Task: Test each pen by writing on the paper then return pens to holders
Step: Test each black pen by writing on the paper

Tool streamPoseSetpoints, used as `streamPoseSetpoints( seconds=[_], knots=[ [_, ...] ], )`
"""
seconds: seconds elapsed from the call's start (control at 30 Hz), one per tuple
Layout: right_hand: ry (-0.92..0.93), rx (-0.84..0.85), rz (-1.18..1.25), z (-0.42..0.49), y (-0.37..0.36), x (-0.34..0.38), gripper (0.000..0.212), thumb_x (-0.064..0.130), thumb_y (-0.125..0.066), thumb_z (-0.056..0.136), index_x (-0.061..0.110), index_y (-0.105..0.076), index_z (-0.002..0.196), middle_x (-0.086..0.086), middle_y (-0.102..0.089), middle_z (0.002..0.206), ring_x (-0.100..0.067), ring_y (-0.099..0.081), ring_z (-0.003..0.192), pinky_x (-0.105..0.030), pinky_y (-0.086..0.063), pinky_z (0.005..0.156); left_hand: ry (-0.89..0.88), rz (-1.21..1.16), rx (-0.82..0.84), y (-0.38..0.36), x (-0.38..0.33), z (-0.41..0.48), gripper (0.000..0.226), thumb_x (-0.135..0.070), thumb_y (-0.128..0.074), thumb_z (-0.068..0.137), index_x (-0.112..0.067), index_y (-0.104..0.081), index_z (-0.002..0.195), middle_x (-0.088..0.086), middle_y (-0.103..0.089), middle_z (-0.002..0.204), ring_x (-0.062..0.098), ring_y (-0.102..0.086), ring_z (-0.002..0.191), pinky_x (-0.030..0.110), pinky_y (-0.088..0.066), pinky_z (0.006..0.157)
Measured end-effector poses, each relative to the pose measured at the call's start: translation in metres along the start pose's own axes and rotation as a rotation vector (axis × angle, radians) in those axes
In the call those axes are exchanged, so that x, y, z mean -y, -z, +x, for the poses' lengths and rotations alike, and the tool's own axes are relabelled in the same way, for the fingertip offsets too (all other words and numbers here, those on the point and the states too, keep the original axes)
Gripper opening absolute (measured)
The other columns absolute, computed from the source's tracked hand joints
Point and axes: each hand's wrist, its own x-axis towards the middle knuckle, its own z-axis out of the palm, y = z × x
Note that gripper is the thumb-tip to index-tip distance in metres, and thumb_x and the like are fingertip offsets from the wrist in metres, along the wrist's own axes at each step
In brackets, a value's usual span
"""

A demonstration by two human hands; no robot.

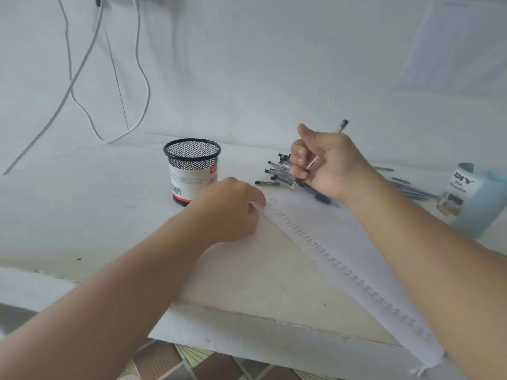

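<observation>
A white sheet of paper lies slanted on the desk, with a row of small written marks along its left edge. My left hand rests on the paper's top left corner, fingers bent down onto it. My right hand holds a clear pen with a black cap end, its tip just above the paper's far edge. Behind that hand lies a pile of black-capped pens. A black mesh pen holder stands upright to the left of the pile and looks empty.
A light blue desk organizer box stands at the right edge, with several blue pens lying beside it. White cables hang on the wall at the back left. The desk's front edge runs close below my arms.
</observation>
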Motion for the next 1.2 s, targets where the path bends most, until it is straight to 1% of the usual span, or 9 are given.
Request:
streamPoseSetpoints(
  seconds=[0.1, 0.17, 0.23, 0.37, 0.47, 0.53, 0.63, 0.73, 1.2],
  knots=[
    [-0.025, -0.087, 0.064, 0.003, 0.002, -0.005, 0.065, 0.042, -0.049, 0.104, 0.011, -0.05, 0.047, -0.018, -0.059, 0.07, -0.028, -0.051, 0.064, -0.035, -0.051, 0.062, 0.013, 0.0, 0.027, 0.002, -0.001, 0.0, 0.045, -0.018, -0.046, 0.091, -0.04, -0.071, 0.122, -0.006, -0.069, 0.125, 0.02, -0.063, 0.102, 0.027, -0.05, 0.084],
    [-0.073, -0.163, 0.036, 0.004, 0.011, -0.002, 0.077, 0.057, -0.034, 0.105, -0.004, -0.071, 0.077, -0.025, -0.068, 0.085, -0.032, -0.059, 0.067, -0.042, -0.058, 0.071, 0.029, -0.008, 0.055, 0.004, -0.001, 0.0, 0.05, -0.015, -0.045, 0.089, -0.041, -0.069, 0.125, -0.005, -0.067, 0.129, 0.02, -0.061, 0.102, 0.028, -0.05, 0.085],
    [-0.109, -0.202, -0.048, 0.005, 0.023, 0.002, 0.088, 0.067, -0.026, 0.102, -0.006, -0.074, 0.096, -0.024, -0.068, 0.081, -0.028, -0.056, 0.059, -0.034, -0.052, 0.063, 0.038, -0.026, 0.082, 0.006, -0.001, -0.002, 0.054, -0.013, -0.044, 0.088, -0.041, -0.068, 0.127, -0.003, -0.066, 0.131, 0.018, -0.055, 0.091, 0.027, -0.049, 0.083],
    [-0.158, -0.141, -0.15, -0.003, 0.025, 0.002, 0.052, 0.044, -0.05, 0.103, -0.002, -0.071, 0.103, -0.024, -0.073, 0.09, -0.026, -0.066, 0.061, -0.032, -0.057, 0.058, 0.041, -0.036, 0.093, 0.009, -0.003, -0.005, 0.055, -0.012, -0.045, 0.089, -0.041, -0.067, 0.13, -0.003, -0.067, 0.128, 0.007, -0.047, 0.07, 0.024, -0.043, 0.076],
    [-0.132, -0.138, -0.375, -0.003, 0.014, -0.013, 0.011, 0.012, -0.074, 0.089, 0.006, -0.066, 0.084, -0.013, -0.064, 0.071, -0.021, -0.052, 0.054, -0.026, -0.048, 0.049, 0.044, -0.043, 0.079, 0.01, -0.004, -0.005, 0.055, -0.011, -0.046, 0.089, -0.041, -0.067, 0.13, -0.002, -0.068, 0.122, -0.002, -0.04, 0.06, 0.023, -0.039, 0.073],
    [-0.039, -0.176, -0.687, -0.001, 0.009, -0.027, 0.022, 0.008, -0.081, 0.082, 0.011, -0.062, 0.069, -0.006, -0.056, 0.056, -0.017, -0.04, 0.047, -0.022, -0.035, 0.044, 0.046, -0.047, 0.078, 0.01, -0.004, -0.005, 0.054, -0.012, -0.047, 0.089, -0.042, -0.067, 0.129, -0.004, -0.069, 0.112, -0.003, -0.04, 0.06, 0.023, -0.039, 0.073],
    [0.083, -0.158, -0.961, -0.003, 0.0, -0.042, 0.029, 0.014, -0.083, 0.078, 0.014, -0.059, 0.062, -0.004, -0.057, 0.057, -0.01, -0.043, 0.044, -0.022, -0.037, 0.049, 0.047, -0.05, 0.091, 0.012, -0.006, -0.006, 0.055, -0.012, -0.047, 0.089, -0.043, -0.067, 0.13, -0.017, -0.048, 0.078, -0.001, -0.039, 0.059, 0.024, -0.038, 0.066],
    [0.134, -0.152, -1.021, -0.002, 0.001, -0.048, 0.032, 0.009, -0.078, 0.077, 0.016, -0.054, 0.058, -0.001, -0.055, 0.059, -0.01, -0.044, 0.052, -0.026, -0.037, 0.057, 0.043, -0.052, 0.093, 0.014, -0.007, -0.007, 0.056, -0.012, -0.046, 0.089, -0.045, -0.066, 0.13, -0.019, -0.039, 0.074, -0.002, -0.039, 0.059, 0.019, -0.033, 0.056],
    [0.146, -0.152, -1.043, 0.006, 0.006, -0.056, 0.036, 0.009, -0.077, 0.078, 0.018, -0.05, 0.057, 0.002, -0.053, 0.059, -0.005, -0.041, 0.05, -0.02, -0.034, 0.05, 0.04, -0.076, 0.082, 0.012, -0.004, -0.006, 0.058, -0.012, -0.045, 0.088, -0.047, -0.065, 0.13, -0.015, -0.038, 0.077, -0.001, -0.04, 0.061, 0.024, -0.038, 0.069]
  ],
)
